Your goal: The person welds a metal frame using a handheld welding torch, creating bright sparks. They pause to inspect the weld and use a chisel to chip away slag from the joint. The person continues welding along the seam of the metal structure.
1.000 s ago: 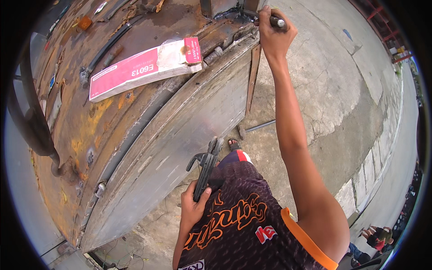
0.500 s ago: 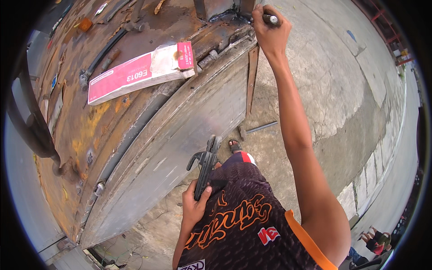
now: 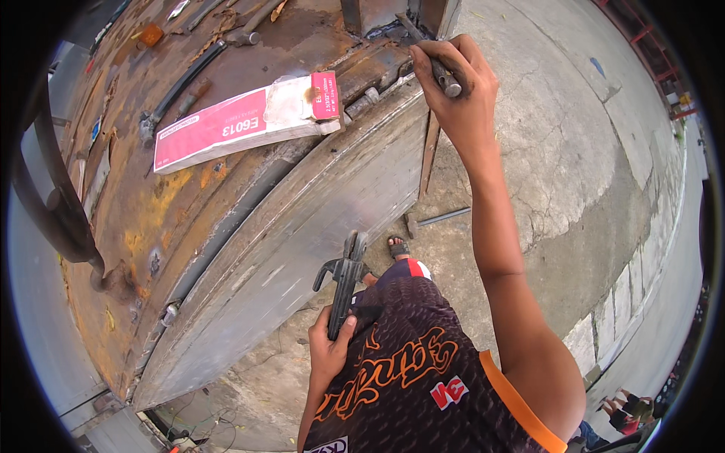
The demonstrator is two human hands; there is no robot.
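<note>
My right hand (image 3: 470,94) is closed round a metal chisel (image 3: 450,85) at the far corner of the rusty metal bench. The chisel's flat blade slants away from me to the dark, burnt joint (image 3: 389,32) at the foot of an upright metal post (image 3: 432,16). Whether its tip touches the joint I cannot tell. Low in front of my body, my left hand (image 3: 329,349) grips a black welding electrode holder (image 3: 345,283) by its handle, jaws pointing away from me. No electrode shows in its jaws.
A pink and white electrode box (image 3: 219,136) lies on the bench (image 3: 151,219) near its edge. Behind it are a hammer (image 3: 245,36) and a black-handled tool (image 3: 189,79). Another hammer (image 3: 438,217) lies on the concrete floor. A person (image 3: 630,411) shows at the lower right.
My right hand has drawn back toward me with the chisel, and its blade now shows beyond my fingers. The left hand keeps its hold on the electrode holder. The view has shifted slightly.
</note>
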